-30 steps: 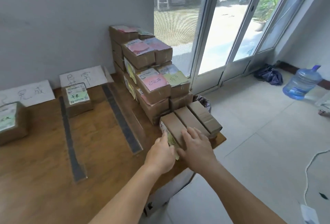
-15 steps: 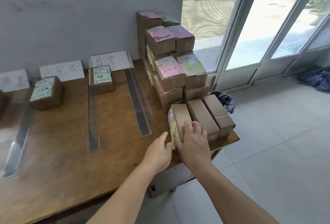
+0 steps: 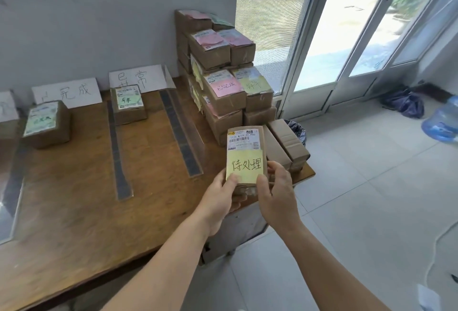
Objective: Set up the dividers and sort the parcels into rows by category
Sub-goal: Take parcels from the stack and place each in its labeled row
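Sorting step, label check: I hold one parcel (image 3: 245,154) clear of the tabletop (image 3: 81,199), its yellow note (image 3: 245,165) reading 待处理 face-up. My left hand (image 3: 218,201) curls under its near left corner with the thumb on the note; my right hand (image 3: 277,191) pinches the near right edge. Next, I judge, comes carrying it leftward past the dividers (image 3: 182,135) to its matching row.

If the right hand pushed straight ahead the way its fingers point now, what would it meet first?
The right hand already grips the yellow-noted parcel; straight on, it would likely meet the two brown boxes lying behind, though depth is unclear.
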{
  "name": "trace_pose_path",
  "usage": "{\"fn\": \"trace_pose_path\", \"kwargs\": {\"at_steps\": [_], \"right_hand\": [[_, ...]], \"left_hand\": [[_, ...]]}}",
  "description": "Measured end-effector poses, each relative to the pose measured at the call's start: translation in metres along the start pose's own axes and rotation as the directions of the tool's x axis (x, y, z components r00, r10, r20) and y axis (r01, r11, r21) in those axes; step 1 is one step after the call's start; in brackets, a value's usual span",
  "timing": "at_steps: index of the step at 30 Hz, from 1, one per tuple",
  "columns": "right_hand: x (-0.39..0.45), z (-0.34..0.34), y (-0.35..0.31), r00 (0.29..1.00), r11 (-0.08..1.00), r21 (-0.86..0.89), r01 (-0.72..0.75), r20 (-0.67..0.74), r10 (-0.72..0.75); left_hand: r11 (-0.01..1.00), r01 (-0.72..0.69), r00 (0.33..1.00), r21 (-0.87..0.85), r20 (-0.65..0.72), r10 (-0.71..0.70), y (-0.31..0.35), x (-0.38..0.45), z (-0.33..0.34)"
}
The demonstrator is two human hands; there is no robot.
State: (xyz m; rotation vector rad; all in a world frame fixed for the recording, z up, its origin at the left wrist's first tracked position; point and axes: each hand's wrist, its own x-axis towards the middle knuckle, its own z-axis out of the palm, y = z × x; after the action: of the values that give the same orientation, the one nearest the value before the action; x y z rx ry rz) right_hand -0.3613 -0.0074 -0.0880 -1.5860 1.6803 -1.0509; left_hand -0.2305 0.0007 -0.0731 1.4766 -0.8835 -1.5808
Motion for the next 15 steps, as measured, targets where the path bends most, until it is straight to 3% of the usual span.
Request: {"fn": "trace_pose_path", "kwargs": {"at_steps": [4, 7, 11, 15], "right_hand": [[0.004, -0.007, 0.002, 0.998, 0.999, 0.04, -0.015, -0.06, 0.017], [0.019, -0.013, 0.007, 0.993, 0.997, -0.071, -0.027, -0.114, 0.019], [0.038, -0.014, 0.017, 1.0, 0.906, -0.423, 0.021, 0.011, -0.018], [0.049, -0.008, 0.03, 0.98, 0.749, -0.658, 0.078, 0.189, 0.064]], "left_hand": [[0.996, -0.077, 0.996, -0.047, -0.056, 0.075, 0.006, -0.002, 0.001], [0.989, -0.145, 0.984, -0.042, -0.111, 0.14, 0.015, 0.0, -0.004], [0.976, -0.216, 0.964, -0.01, -0.162, 0.211, 0.025, 0.002, -0.008], [0.975, -0.218, 0.959, 0.028, -0.18, 0.22, 0.027, 0.002, -0.007]]}}
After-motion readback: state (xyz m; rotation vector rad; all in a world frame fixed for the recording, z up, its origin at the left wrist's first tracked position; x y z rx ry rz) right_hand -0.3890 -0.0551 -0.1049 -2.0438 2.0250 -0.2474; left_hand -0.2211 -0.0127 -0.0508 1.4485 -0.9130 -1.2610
